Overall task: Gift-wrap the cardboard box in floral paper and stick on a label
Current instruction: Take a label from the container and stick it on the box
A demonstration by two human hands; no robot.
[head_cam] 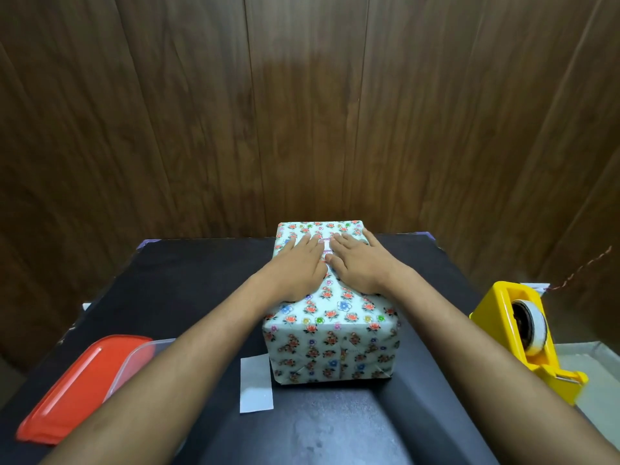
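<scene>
The box, fully covered in white paper with small red and blue flowers, stands in the middle of the black table. My left hand and my right hand lie flat side by side on its top, fingers straight and pointing away from me. Between the fingertips a small pale label with purple print shows on the top face, mostly hidden by the hands. The near end of the box shows folded paper flaps.
A white slip of paper lies on the table by the box's near left corner. A red lid on a clear container sits at the left. A yellow tape dispenser stands at the right. Wood panelling rises behind.
</scene>
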